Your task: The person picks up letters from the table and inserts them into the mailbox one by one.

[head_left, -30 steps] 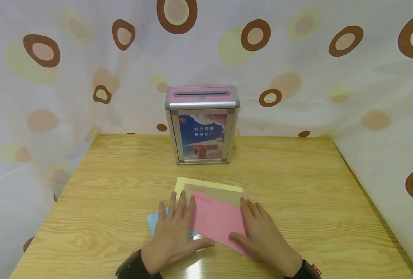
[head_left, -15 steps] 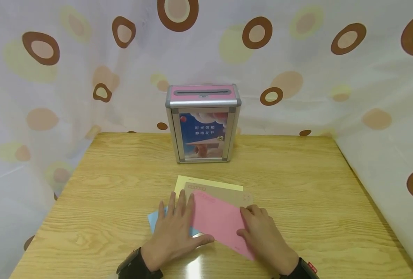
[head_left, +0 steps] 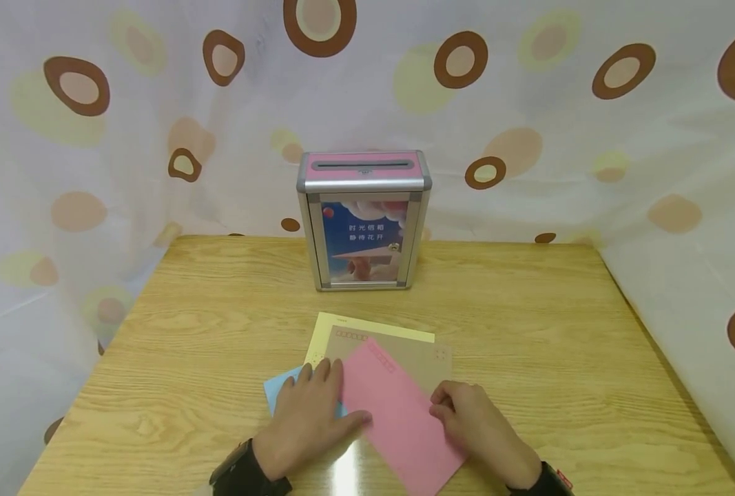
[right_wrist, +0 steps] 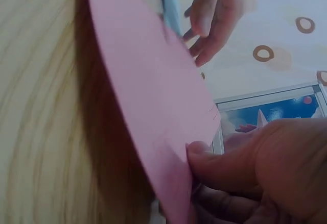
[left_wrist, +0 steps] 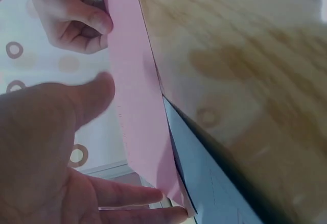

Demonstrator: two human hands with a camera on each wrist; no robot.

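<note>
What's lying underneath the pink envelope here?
A brown envelope shows past the upper end of the pink envelope, overlapping a yellow envelope; blue paper peeks out to the left. How far these extend beneath the pink, and anything else there, is covered.

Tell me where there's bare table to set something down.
The table lies bare left of the blue envelope and metal-framed box, and right of the box and right hand. A slimmer strip separates box from yellow envelope. Crowded: the near middle, with left hand, pink envelope and brown envelope.

Bowed and aslant, the pink envelope (head_left: 398, 420) partly covers the brown envelope (head_left: 398, 355); the blue envelope (head_left: 276, 387) shows beside it.
</note>
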